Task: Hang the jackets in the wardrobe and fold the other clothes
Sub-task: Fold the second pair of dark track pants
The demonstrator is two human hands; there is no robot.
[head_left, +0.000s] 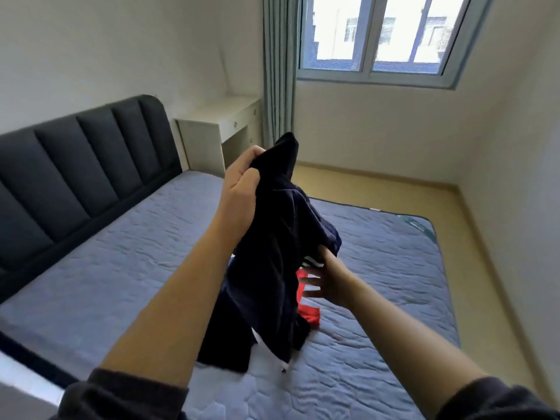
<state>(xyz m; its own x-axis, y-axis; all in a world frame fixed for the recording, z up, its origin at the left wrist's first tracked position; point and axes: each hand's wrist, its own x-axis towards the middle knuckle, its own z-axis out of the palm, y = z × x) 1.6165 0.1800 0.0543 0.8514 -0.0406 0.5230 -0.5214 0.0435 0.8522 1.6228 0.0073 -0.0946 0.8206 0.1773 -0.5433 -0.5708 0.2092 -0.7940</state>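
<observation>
A dark navy garment point(272, 253) hangs above the bed, its lower end trailing on the mattress. My left hand point(242, 189) grips its top end, raised at chest height. Lower and to the right, my right hand point(327, 280) reaches into the cloth's side; its thumb is hidden in the fabric and its fingers lie nearly straight. Behind the dark cloth shows a red piece of clothing point(307, 310) with white stripes, lying on the bed and mostly hidden.
The bed point(121, 268) has a bare grey quilted mattress and a dark padded headboard point(75, 165). A white desk point(218, 128) stands in the corner beside a grey curtain point(278, 86). Tan floor point(409, 189) runs along the far and right sides under the window.
</observation>
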